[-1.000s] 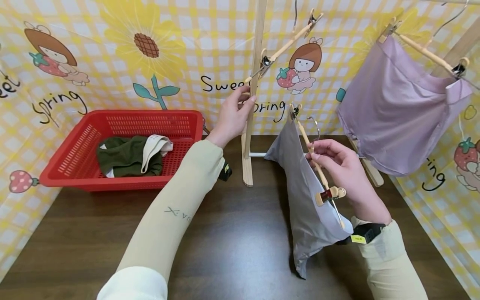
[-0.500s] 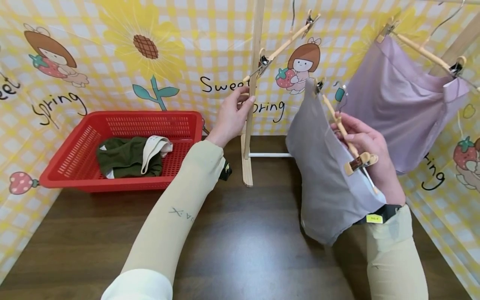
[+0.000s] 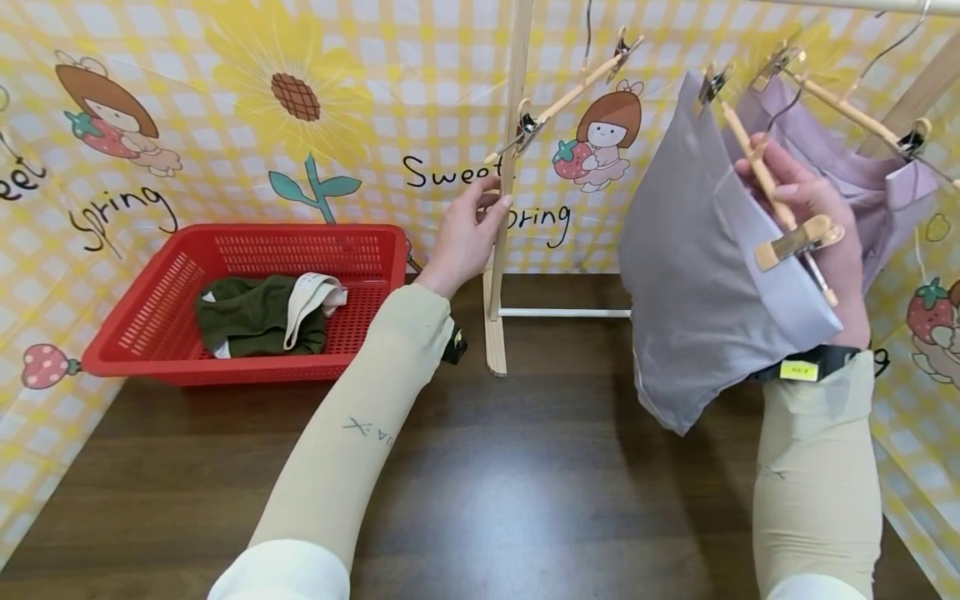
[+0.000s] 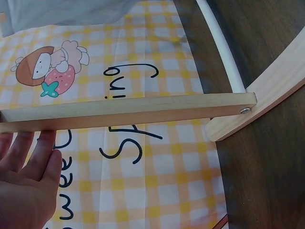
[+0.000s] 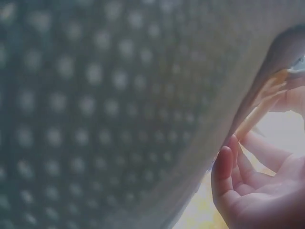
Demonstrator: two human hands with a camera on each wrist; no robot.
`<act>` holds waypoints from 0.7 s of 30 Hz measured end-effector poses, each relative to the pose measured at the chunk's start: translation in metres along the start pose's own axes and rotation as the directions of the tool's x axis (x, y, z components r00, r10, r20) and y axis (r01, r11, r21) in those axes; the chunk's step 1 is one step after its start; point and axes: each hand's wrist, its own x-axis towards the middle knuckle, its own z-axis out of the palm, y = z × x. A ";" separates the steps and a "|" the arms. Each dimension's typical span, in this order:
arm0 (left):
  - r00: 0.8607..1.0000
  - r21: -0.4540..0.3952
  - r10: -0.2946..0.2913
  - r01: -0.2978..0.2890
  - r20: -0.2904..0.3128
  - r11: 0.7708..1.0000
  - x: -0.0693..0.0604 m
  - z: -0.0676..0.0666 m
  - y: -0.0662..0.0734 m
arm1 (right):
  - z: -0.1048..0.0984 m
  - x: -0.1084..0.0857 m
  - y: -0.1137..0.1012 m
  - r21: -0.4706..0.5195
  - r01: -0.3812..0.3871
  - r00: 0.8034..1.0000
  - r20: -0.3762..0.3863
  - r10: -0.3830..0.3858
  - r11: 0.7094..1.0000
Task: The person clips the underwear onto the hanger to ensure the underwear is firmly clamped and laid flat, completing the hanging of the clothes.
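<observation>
My right hand [image 3: 813,217] pinches the wooden bar of a clip hanger [image 3: 767,179], fingers and thumb around its middle. A grey garment with a pale waistband [image 3: 697,275] hangs tilted from the hanger's clips; whether it is a skirt or shorts I cannot tell. In the right wrist view its dotted cloth [image 5: 86,105] fills most of the picture, and the right fingers hold the bar at the edge. My left hand [image 3: 465,233] holds the rack's upright wooden post [image 3: 504,242], thumb across the front. In the left wrist view several fingers meet the post [image 4: 143,112].
A bare clip hanger [image 3: 577,87] hangs beside the post. Behind the grey garment, a lilac garment [image 3: 885,200] hangs from another hanger. On the brown table stands a red basket [image 3: 135,333] with a dark green cloth item [image 3: 247,317]. A white crossbar [image 3: 562,312] joins the rack's base.
My right hand has lifted the hanger and grey garment up and to the right, in front of the lilac garment. The left hand stays at the post.
</observation>
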 end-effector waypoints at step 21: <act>1.000 -0.011 0.013 -0.013 -0.005 1.000 0.001 0.001 0.000 | 0.046 0.042 -0.026 -0.099 0.134 0.985 -0.098 -0.144 0.986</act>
